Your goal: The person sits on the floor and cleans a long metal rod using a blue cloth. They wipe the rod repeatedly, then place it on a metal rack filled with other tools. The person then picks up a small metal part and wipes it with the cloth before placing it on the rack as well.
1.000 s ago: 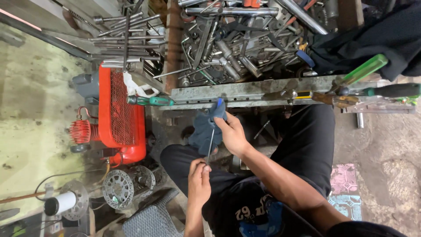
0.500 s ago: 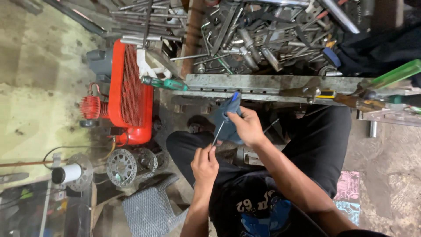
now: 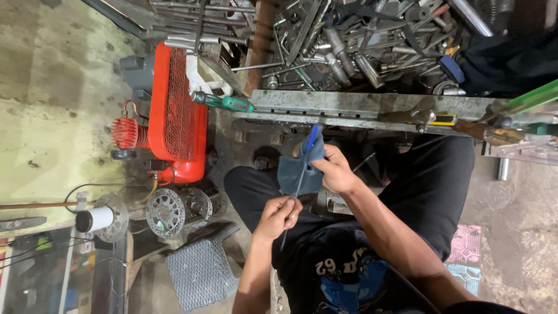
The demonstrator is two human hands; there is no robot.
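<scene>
Head view: the left hand [image 3: 278,216] is curled shut, pinching the lower end of a thin metal rod [image 3: 297,189]. The right hand [image 3: 332,168] is closed around a dark blue cloth [image 3: 295,171] wrapped about the rod's upper part, just below the metal worktop [image 3: 360,106]. A green-handled screwdriver [image 3: 224,102] lies at the worktop's left end, beside a red compressor [image 3: 174,113].

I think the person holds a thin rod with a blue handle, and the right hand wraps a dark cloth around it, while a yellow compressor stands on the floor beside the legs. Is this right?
Not quite: the compressor is red-orange, not yellow, as the head view shows. The rest stands: the left hand pinches the thin rod with a blue handle, and the right hand wraps a dark cloth around it.
</scene>
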